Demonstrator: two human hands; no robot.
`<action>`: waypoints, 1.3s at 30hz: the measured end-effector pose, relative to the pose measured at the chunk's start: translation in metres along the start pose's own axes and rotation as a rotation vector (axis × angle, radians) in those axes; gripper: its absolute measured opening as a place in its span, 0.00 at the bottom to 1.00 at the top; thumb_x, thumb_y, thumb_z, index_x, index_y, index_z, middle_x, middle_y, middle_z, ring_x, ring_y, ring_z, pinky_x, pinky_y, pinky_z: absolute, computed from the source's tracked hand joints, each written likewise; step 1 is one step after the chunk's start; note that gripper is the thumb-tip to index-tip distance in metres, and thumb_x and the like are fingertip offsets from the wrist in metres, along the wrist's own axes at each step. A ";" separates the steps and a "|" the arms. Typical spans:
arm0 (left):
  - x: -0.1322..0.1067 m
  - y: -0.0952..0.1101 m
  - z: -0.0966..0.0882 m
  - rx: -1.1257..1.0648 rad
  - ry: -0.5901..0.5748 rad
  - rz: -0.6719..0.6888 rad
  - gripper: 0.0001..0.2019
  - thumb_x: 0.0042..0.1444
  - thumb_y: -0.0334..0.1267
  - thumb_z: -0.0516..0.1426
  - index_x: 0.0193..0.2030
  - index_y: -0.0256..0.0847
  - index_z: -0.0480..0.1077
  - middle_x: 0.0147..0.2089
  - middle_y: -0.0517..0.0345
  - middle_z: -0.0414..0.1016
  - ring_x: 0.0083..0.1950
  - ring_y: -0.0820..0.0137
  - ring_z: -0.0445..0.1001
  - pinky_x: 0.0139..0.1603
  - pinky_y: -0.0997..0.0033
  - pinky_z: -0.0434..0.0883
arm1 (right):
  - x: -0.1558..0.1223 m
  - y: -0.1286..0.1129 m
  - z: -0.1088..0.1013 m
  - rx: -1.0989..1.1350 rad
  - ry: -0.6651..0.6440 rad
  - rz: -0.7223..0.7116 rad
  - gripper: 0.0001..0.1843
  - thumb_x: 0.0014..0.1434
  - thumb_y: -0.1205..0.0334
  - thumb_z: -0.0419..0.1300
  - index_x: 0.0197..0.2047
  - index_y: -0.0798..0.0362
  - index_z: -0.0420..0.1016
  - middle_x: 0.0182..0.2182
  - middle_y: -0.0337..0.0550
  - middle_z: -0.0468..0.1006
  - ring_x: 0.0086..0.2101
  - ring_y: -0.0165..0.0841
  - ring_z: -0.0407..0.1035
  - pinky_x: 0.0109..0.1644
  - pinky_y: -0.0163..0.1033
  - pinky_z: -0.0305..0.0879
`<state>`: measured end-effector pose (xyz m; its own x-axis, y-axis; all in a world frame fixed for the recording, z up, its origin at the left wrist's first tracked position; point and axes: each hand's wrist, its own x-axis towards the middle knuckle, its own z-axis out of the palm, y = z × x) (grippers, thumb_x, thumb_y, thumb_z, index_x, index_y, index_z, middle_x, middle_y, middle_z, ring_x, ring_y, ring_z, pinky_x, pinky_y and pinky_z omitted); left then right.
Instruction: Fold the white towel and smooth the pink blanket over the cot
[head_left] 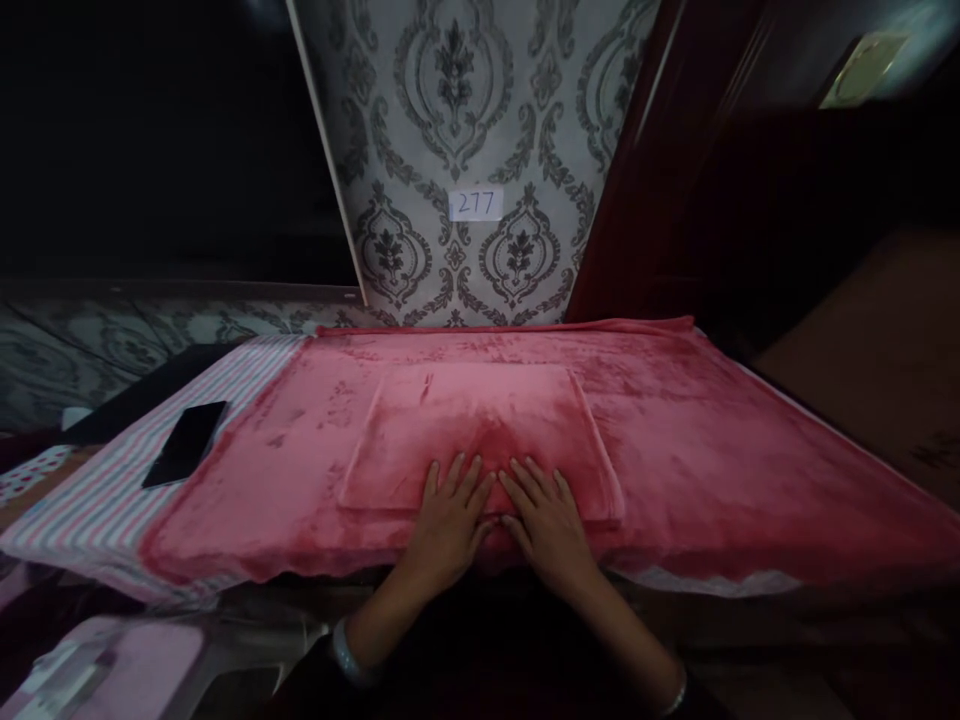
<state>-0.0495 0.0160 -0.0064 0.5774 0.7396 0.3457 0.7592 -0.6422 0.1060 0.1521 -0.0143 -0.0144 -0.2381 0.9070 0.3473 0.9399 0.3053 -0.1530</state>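
Observation:
A folded pink plush cloth (495,410) lies flat as a rectangle in the middle of the table. Beneath it spreads a larger pink plush cover (705,430) of similar fabric. My left hand (450,515) rests palm down on the front edge of the folded cloth, fingers stretched out and pointing away from me. Beside it, my right hand (546,515) lies flat on the same edge, fingers also extended. The two thumbs come close together at the middle. Neither hand grips anything.
A black phone (185,443) lies on a striped cloth (105,510) at the left. A large dark screen (172,140) hangs on the patterned wall, next to a paper label marked 277 (476,205). Dark red wood panelling (660,200) stands behind, at the right. A pink box-like object (112,665) sits low at the left.

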 end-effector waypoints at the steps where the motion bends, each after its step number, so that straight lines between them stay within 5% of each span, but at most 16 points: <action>1: 0.000 -0.001 -0.005 -0.035 -0.006 0.000 0.27 0.69 0.48 0.54 0.73 0.49 0.62 0.75 0.50 0.61 0.77 0.51 0.56 0.75 0.34 0.53 | 0.003 0.001 -0.007 0.026 -0.024 -0.009 0.25 0.71 0.57 0.52 0.69 0.45 0.70 0.67 0.47 0.69 0.68 0.45 0.59 0.71 0.59 0.53; 5: 0.017 -0.006 -0.039 -0.272 -0.025 -0.004 0.21 0.72 0.43 0.47 0.64 0.46 0.73 0.65 0.51 0.76 0.66 0.60 0.72 0.69 0.51 0.68 | 0.034 0.004 -0.038 0.116 -0.084 -0.064 0.25 0.72 0.64 0.46 0.65 0.50 0.74 0.59 0.49 0.78 0.60 0.40 0.70 0.68 0.51 0.61; 9: 0.042 -0.009 -0.060 -0.283 0.060 -0.046 0.21 0.71 0.40 0.46 0.63 0.42 0.73 0.62 0.48 0.77 0.63 0.60 0.74 0.68 0.52 0.69 | 0.090 -0.003 -0.055 0.059 -0.172 -0.079 0.30 0.70 0.68 0.44 0.72 0.55 0.63 0.68 0.54 0.67 0.67 0.42 0.61 0.71 0.53 0.55; 15: 0.021 -0.004 -0.018 -0.006 -0.012 -0.084 0.31 0.66 0.48 0.55 0.74 0.41 0.62 0.75 0.39 0.60 0.76 0.46 0.58 0.73 0.37 0.58 | 0.156 0.006 -0.038 -0.024 -0.360 -0.094 0.31 0.73 0.59 0.46 0.77 0.43 0.53 0.76 0.46 0.47 0.73 0.49 0.44 0.73 0.63 0.47; 19: -0.002 -0.005 0.007 0.091 0.078 -0.047 0.33 0.63 0.51 0.60 0.74 0.57 0.60 0.79 0.49 0.51 0.79 0.44 0.49 0.74 0.34 0.53 | 0.157 0.020 -0.008 -0.063 -0.283 -0.207 0.32 0.74 0.51 0.48 0.78 0.42 0.51 0.77 0.44 0.44 0.74 0.50 0.38 0.74 0.66 0.40; 24: -0.003 -0.007 0.010 0.108 0.173 -0.002 0.31 0.63 0.56 0.59 0.72 0.58 0.63 0.78 0.51 0.56 0.77 0.47 0.53 0.74 0.38 0.53 | 0.150 0.027 0.011 -0.062 -0.221 -0.210 0.32 0.75 0.48 0.46 0.78 0.41 0.50 0.77 0.44 0.44 0.74 0.50 0.38 0.73 0.67 0.41; 35: -0.011 -0.009 0.010 0.003 0.264 0.061 0.22 0.66 0.39 0.57 0.66 0.53 0.71 0.72 0.53 0.67 0.73 0.53 0.63 0.72 0.44 0.59 | 0.156 0.022 -0.006 0.022 -0.366 -0.136 0.32 0.75 0.47 0.44 0.78 0.42 0.48 0.77 0.45 0.43 0.74 0.50 0.37 0.74 0.67 0.39; 39: -0.016 -0.018 0.005 -0.163 0.318 0.091 0.18 0.68 0.38 0.54 0.61 0.48 0.75 0.67 0.51 0.74 0.69 0.56 0.69 0.68 0.45 0.66 | 0.129 0.010 -0.018 0.074 -0.402 -0.148 0.33 0.75 0.46 0.47 0.77 0.45 0.52 0.77 0.48 0.45 0.74 0.51 0.38 0.74 0.68 0.41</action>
<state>-0.0711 0.0165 -0.0183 0.4983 0.5951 0.6305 0.6363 -0.7450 0.2002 0.1349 0.1003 0.0452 -0.4594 0.8881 -0.0149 0.8717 0.4476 -0.1996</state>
